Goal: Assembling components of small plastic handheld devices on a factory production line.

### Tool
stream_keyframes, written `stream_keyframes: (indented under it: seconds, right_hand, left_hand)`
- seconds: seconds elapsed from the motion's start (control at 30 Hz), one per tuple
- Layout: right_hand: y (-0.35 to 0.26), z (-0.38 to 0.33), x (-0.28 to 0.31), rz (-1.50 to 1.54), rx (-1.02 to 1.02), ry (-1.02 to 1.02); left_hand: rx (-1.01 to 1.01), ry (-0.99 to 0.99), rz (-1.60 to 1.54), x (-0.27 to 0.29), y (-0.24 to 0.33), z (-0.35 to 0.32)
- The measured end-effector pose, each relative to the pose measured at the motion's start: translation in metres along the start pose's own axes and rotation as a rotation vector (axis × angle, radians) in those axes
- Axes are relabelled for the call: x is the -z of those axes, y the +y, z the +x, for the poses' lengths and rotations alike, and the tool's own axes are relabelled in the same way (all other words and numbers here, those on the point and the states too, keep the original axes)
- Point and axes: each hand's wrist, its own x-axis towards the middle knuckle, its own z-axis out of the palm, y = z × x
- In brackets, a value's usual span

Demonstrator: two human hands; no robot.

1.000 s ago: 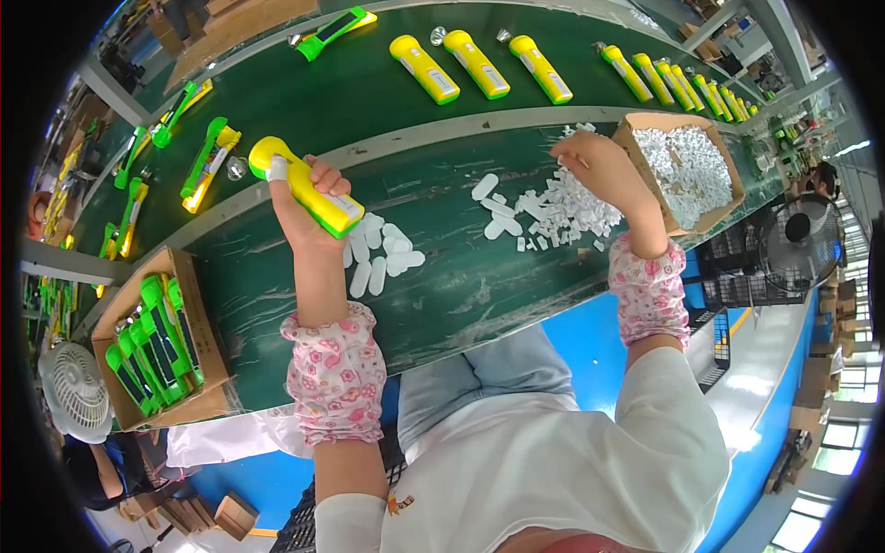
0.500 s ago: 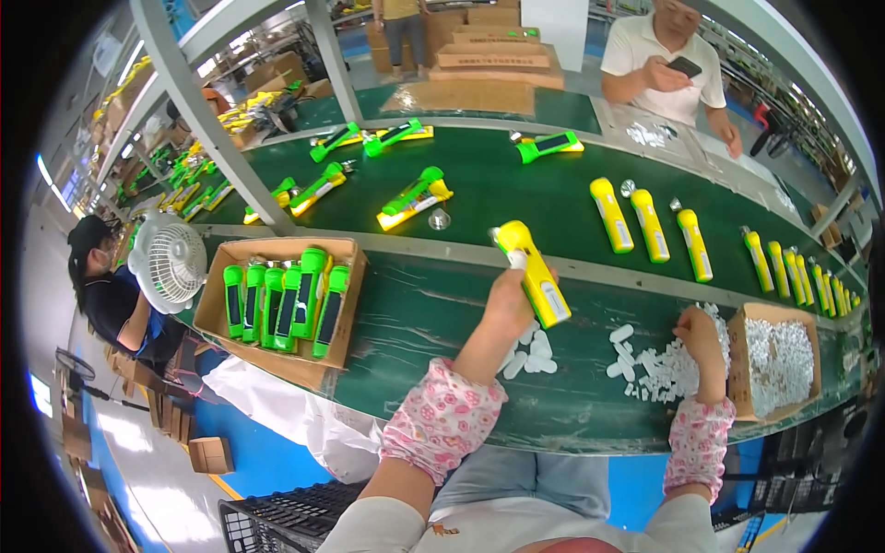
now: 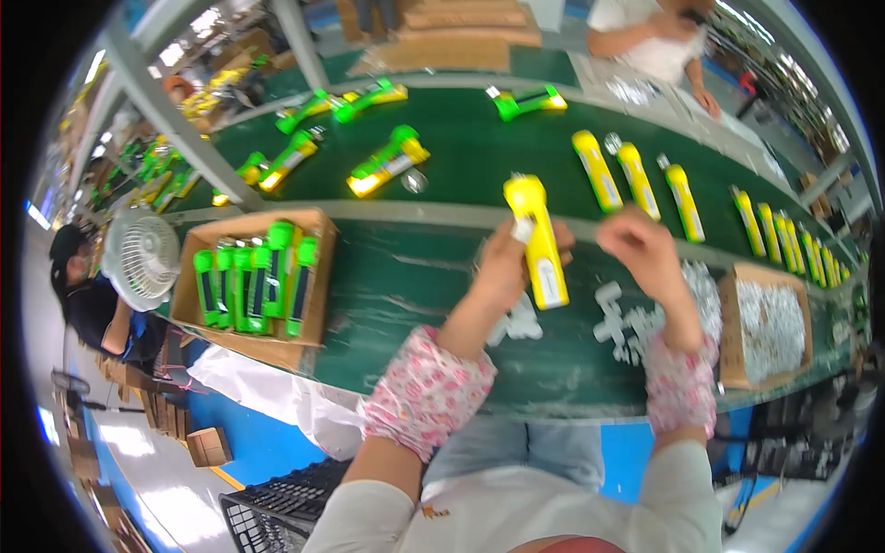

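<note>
My left hand point(image 3: 502, 264) is closed around a yellow flashlight body point(image 3: 545, 267), held upright over the near green table, its wide end pointing away from me. A small white piece point(image 3: 523, 229) shows beside its neck. To the right, my right hand point(image 3: 643, 251) is raised with its fingers curled together; whatever is in them is hidden by blur. Beneath it lie scattered white plastic strips point(image 3: 608, 313). Another few white strips point(image 3: 522, 320) rest below my left hand. A cardboard box of small whitish parts point(image 3: 728, 327) stands right of my right forearm.
Green flashlights fill a cardboard box point(image 3: 318, 276) at left, near a white fan point(image 3: 147, 258). On the belt beyond lie green-and-yellow flashlights point(image 3: 389, 164) and a row of yellow ones point(image 3: 684, 203). A metal rail point(image 3: 442, 214) divides belt from table. Across sits a person point(image 3: 636, 41).
My right hand has lifted from the pile of white pieces and moved left toward the flashlight. The flashlight stands more upright in my left hand. The whole view has shifted slightly.
</note>
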Motion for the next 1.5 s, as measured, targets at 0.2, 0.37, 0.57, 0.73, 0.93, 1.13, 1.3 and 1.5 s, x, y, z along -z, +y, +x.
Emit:
stream_keyframes:
  seconds: [0.2, 0.37, 0.57, 0.73, 0.93, 1.13, 1.3, 1.5]
  right_hand:
    - [0.019, 0.022, -0.051, 0.484, -0.213, -0.073]
    - [0.019, 0.013, -0.053, 0.41, -0.191, -0.026]
    - [0.023, 0.011, -0.057, 0.237, -0.009, -0.021]
    - [0.02, 0.014, -0.061, 0.327, -0.205, 0.002]
    - [0.041, 0.047, -0.058, 0.261, -0.225, -0.002]
    - [0.073, 0.135, -0.036, 0.323, -0.451, -0.117]
    - [0.212, 0.236, -0.021, -0.893, -0.024, 0.279]
    - [0.293, 0.31, -0.046, -1.279, -0.118, 0.032]
  left_hand:
    - [-0.057, -0.029, 0.083, -0.005, 0.008, -0.007]
    - [-0.11, -0.076, 0.433, 0.002, -0.006, -0.012]
    - [-0.231, -0.085, 0.654, 0.009, -0.017, -0.013]
    - [-0.264, -0.092, 0.691, 0.006, -0.015, -0.014]
    - [-0.203, -0.056, 0.656, 0.011, 0.001, 0.018]
    - [-0.08, 0.011, 0.494, 0.022, 0.049, 0.081]
    - [-0.119, 0.311, 0.424, 0.075, 0.038, 0.153]
    - [-0.377, 0.452, 1.207, 0.097, 0.017, 0.164]
